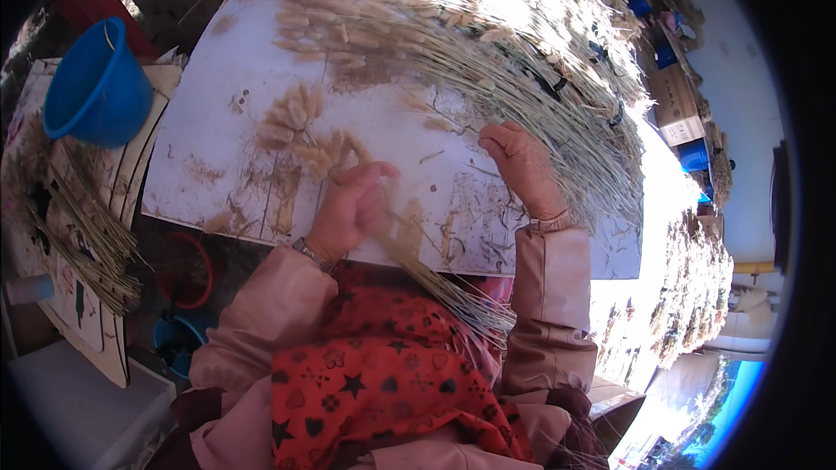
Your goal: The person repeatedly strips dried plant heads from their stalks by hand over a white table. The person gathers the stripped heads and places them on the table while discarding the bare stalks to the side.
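My left hand (pixel 353 209), slightly blurred, is closed around a small bunch of dried bunny-tail grass (pixel 294 114). Its fluffy heads point away to the upper left over the white board tabletop (pixel 379 104). The stems run back from the fist past the table's near edge, towards the lower right. My right hand (pixel 522 166) is held over the board to the right, thumb and fingertips pinched together. A thin stem with a loose grass head (pixel 439 125) reaches to those fingertips and seems gripped by them. Beyond both hands lies a thick pile of the same grass (pixel 450 46), partly washed out by sunlight.
A blue bucket (pixel 98 91) stands on stacked cardboard at the left, near bundled stems (pixel 91 228). Below are a red bucket (pixel 189 271) and a teal bucket (pixel 176 339). A printed carton (pixel 676 104) sits at the far right. Plant scraps litter the board.
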Tool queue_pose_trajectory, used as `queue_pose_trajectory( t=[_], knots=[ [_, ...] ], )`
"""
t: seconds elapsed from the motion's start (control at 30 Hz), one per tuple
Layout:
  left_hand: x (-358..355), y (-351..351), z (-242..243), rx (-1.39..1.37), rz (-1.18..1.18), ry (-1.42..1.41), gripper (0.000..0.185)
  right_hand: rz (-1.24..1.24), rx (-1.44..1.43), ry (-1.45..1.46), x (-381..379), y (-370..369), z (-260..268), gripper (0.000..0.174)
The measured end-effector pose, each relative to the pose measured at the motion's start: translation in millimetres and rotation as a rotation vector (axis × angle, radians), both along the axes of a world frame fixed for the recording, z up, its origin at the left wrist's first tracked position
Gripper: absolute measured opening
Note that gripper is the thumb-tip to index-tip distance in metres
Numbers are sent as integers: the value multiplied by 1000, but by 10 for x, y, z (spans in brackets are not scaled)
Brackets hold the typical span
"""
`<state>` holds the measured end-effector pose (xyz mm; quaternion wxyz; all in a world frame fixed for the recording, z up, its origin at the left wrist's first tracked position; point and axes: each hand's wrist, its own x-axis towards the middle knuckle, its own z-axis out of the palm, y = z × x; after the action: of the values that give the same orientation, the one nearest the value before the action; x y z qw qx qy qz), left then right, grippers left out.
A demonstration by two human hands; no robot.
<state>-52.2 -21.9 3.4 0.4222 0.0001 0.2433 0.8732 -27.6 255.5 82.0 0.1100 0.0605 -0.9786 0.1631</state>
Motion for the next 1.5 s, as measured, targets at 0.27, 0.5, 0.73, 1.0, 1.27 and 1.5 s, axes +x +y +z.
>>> queue_pose_trajectory(
  t=[0.27,0.5,0.73,1.0,1.27,1.5],
  knots=[
    [-2,-7,27,-13,-18,0,24,-183,-221,-123,312,351,269,14],
    [10,-8,10,-29,-10,14,25,-306,-396,-657,1078,548,161,10],
    [1,-2,11,-35,-8,12,25,-211,-625,-526,1117,25,-123,19],
    [-11,-5,-56,-53,26,33,25,-179,-219,-313,2212,792,-161,12],
    [-8,5,-86,-64,49,5,22,-1010,428,-282,3366,1521,125,28],
    [-3,-6,-73,-107,86,-6,22,-553,55,179,1484,1047,-140,29]
  ],
)
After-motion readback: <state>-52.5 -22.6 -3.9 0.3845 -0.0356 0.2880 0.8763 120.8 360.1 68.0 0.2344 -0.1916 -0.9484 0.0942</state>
